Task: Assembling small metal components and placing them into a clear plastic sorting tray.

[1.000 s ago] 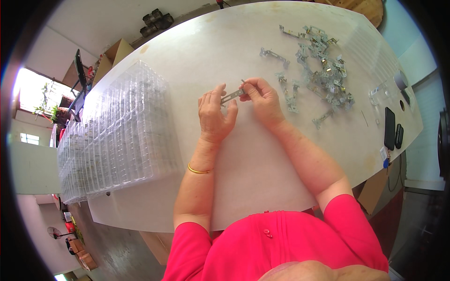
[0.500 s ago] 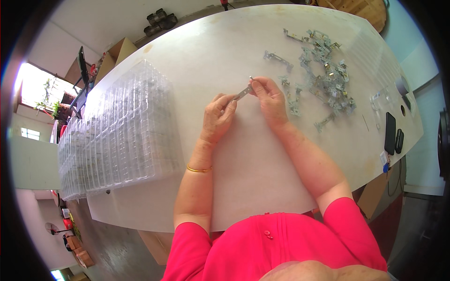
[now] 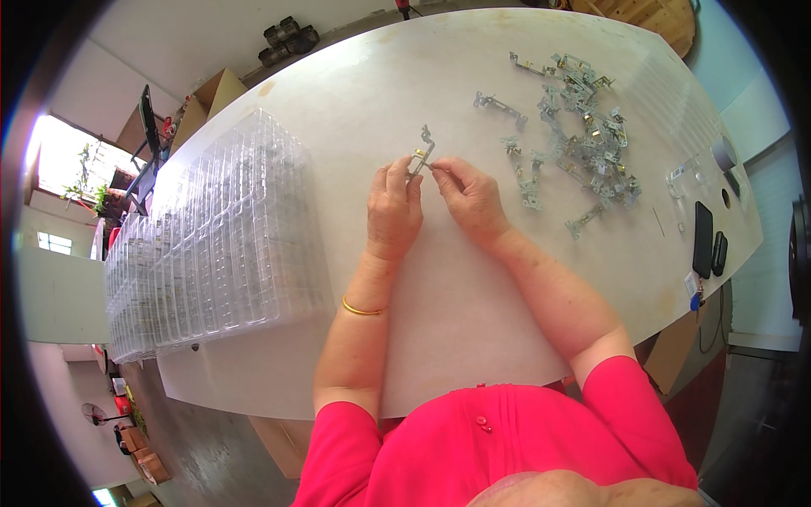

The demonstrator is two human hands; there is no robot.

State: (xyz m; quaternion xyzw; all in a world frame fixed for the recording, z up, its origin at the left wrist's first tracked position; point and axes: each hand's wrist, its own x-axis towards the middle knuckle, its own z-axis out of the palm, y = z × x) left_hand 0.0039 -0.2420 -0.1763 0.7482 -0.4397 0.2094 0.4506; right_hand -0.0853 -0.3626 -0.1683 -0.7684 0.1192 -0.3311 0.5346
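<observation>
At the far left of the frame, stacks of clear plastic blister trays [image 3: 211, 245] covered the left part of the white table [image 3: 338, 93], running from the upper left down toward the lower left edge. Just right of them, near the middle of the frame, the left hand [image 3: 394, 213] rose from a forearm wearing a gold bangle [image 3: 361, 308], its fingers curled and pinching the lower end of a small metal bracket [image 3: 421, 154]. The bracket stood above both hands, toward the top of the frame, its far end sticking out past the fingertips and tilted slightly to the right. Immediately to the right, the right hand [image 3: 470, 198] was closed too, its thumb and forefinger meeting the same bracket from the right side, so that the two hands touched around the piece. Farther right, in the upper right of the frame, a loose heap of similar metal brackets [image 3: 583, 144] lay scattered on the table, well apart from the hands. At the right edge lay a black phone [image 3: 702, 239] with a smaller dark object [image 3: 719, 253] just beside it. The person's pink shirt [image 3: 498, 448] filled the bottom.
</observation>
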